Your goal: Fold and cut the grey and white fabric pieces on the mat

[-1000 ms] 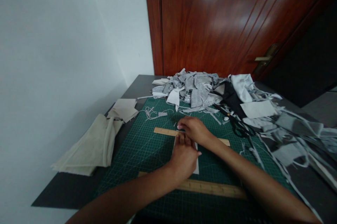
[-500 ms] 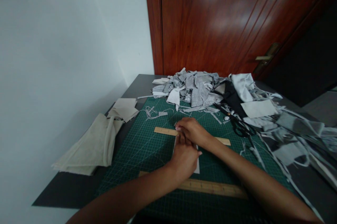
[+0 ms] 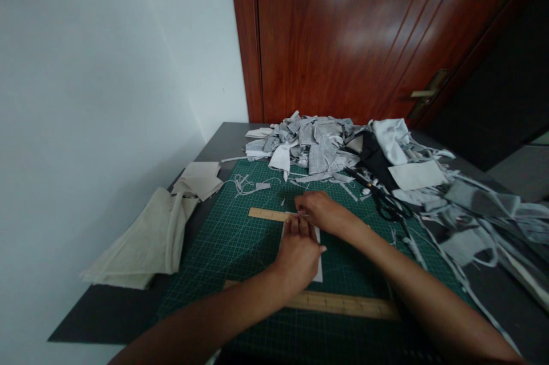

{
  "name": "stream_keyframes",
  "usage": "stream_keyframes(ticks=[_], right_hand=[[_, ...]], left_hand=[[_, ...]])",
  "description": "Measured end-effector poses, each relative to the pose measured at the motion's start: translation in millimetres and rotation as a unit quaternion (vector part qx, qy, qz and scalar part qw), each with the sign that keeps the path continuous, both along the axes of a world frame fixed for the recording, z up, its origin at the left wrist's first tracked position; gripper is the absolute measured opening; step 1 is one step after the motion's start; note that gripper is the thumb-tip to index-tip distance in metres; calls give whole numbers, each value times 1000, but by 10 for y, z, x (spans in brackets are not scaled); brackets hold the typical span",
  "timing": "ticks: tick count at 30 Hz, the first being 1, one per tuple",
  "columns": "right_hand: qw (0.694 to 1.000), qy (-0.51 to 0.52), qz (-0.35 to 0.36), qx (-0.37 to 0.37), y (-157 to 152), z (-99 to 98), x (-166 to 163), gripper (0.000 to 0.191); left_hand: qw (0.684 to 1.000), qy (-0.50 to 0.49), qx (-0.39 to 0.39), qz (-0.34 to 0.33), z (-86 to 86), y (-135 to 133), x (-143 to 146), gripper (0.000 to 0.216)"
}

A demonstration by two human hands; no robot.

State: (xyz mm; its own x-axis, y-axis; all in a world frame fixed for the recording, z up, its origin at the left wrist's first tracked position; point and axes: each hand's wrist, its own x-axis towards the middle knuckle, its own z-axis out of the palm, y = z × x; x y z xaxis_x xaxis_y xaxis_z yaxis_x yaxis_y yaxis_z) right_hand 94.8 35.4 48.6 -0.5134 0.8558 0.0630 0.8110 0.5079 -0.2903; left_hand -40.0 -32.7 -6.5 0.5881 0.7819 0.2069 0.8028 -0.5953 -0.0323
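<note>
A pale rectangular piece [image 3: 318, 273], which looks like fabric, lies on the green cutting mat [image 3: 201, 273], mostly covered by my hands. My left hand [image 3: 299, 250] rests on it, palm down, fingers stretched toward its far edge. Just beyond those fingertips is my right hand [image 3: 319, 210], its fingers curled and pressed together at that far edge. What they pinch is too small to make out. A short wooden ruler [image 3: 268, 214] lies crosswise at the far edge, partly hidden by both hands. Nearer me, a longer wooden ruler [image 3: 343, 303] passes under my left forearm.
Heaped grey and white fabric scraps [image 3: 323, 150] lie at the back, by the door [image 3: 326, 39]. Black scissors [image 3: 388, 205] lie right of the mat's middle. Folded beige cloth [image 3: 148, 245] sits at left beside the wall [image 3: 107, 96]. Loose threads [image 3: 244, 183] lie on the mat.
My right hand has shifted slightly right along the far edge, uncovering more of that edge. My left hand stays on the pale piece. The view has moved a little.
</note>
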Motion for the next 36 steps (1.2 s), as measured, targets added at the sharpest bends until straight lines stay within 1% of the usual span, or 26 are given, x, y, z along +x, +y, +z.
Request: stream_keyframes(ticks=[3, 8, 12, 16, 19, 24, 26, 27, 30, 32, 34, 36], right_hand=[[999, -53, -10, -2, -2, 43, 73, 9], [992, -122, -24, -25, -36, 118, 179, 11], [987, -145, -61, -38, -109, 192, 189, 15], [981, -154, -108, -44, -141, 250, 186, 19], [981, -140, -129, -36, -59, 217, 236, 20], [982, -96, -159, -41, 185, 58, 422, 15], [981, -81, -172, -40, 228, 12, 502, 14], [981, -74, -177, -39, 225, -3, 538, 16], [984, -56, -157, -55, 128, -30, 632, 18], [988, -45, -117, -95, 24, -51, 685, 24], [986, -28, -86, -137, -69, -84, 728, 27], [985, -8, -75, -157, -125, -126, 759, 19]], left_hand=[[1000, -3, -11, -1, 34, -8, 4, 58], [1000, 13, -21, 0, 77, -12, 9, 60], [1000, 11, -26, -1, 83, -8, 9, 59], [1000, 15, -14, -2, 62, -4, 9, 58], [1000, 22, 3, -2, 39, -6, 10, 57], [999, 19, 48, 9, 25, -21, 9, 62], [998, 18, 65, -6, 33, -20, 10, 60], [997, 21, 70, -23, 40, -18, 11, 56], [996, 31, 41, -76, 78, -7, 16, 35], [996, 27, 2, -85, 112, -8, 16, 27], [997, 10, -22, -77, 147, -24, 13, 28], [997, -6, -25, -71, 177, -49, 8, 37]])
